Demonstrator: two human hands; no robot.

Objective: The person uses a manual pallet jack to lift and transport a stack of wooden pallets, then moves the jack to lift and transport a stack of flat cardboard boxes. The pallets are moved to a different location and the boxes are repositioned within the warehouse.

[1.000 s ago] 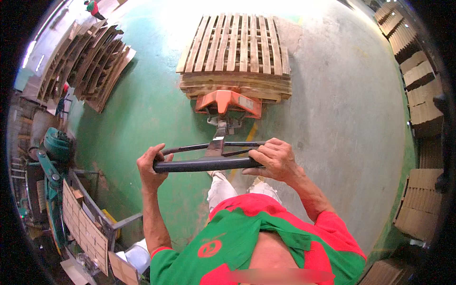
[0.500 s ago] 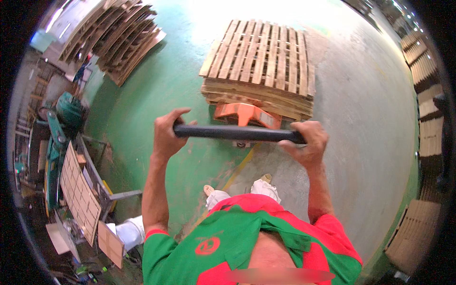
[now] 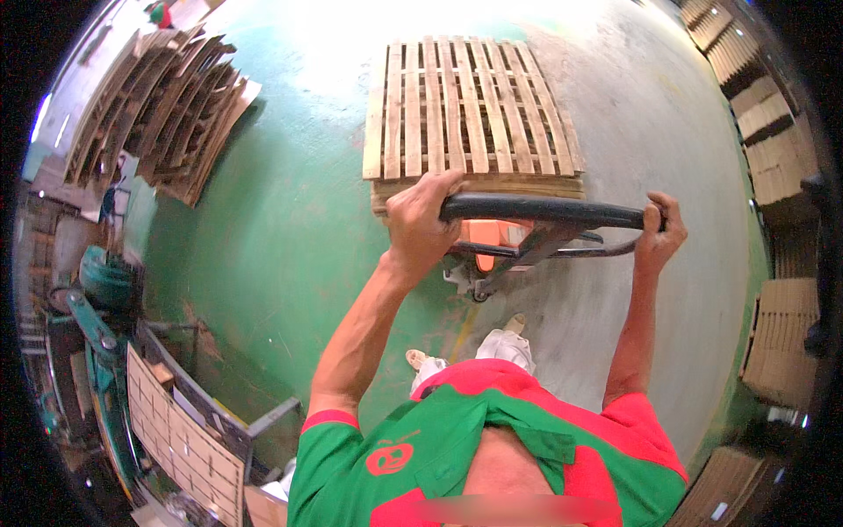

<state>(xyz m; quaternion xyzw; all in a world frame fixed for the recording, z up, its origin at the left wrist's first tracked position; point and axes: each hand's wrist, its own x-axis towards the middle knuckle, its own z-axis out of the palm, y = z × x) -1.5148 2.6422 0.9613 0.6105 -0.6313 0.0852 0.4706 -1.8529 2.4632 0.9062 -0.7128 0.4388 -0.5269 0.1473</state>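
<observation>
A concrete floor (image 3: 263,299) is spreading across the whole frame, showing green on the left and grey on the right. At the upper centre, a stack of slatted wooden pallets (image 3: 461,110) is sitting with its top deck facing the camera. A pile of wooden boards (image 3: 167,114) is standing at the upper left, and stacks of corrugated cardboard (image 3: 777,329) are lining the right edge. The person's green and red shirt (image 3: 439,426) is filling the lower centre. At the left edge a teal machine (image 3: 107,272) is standing, and below it a cardboard sheet marked with a grid (image 3: 180,439) is leaning beside a grey metal frame (image 3: 274,418).

Just right of centre, an orange pallet jack (image 3: 485,241) is showing at the near end of the pallets, partly hidden by its black handle (image 3: 544,209). The handle is lying nearly level across the frame, its thick bar running above a thinner one. The left hand (image 3: 423,220) is wrapping firmly around the handle's left end; the right hand (image 3: 660,235) is curling around its right end. White trousers (image 3: 507,350) and light shoes (image 3: 416,358) are showing below the handle. A distant person (image 3: 161,15) in red and green is appearing small at the top left.
</observation>
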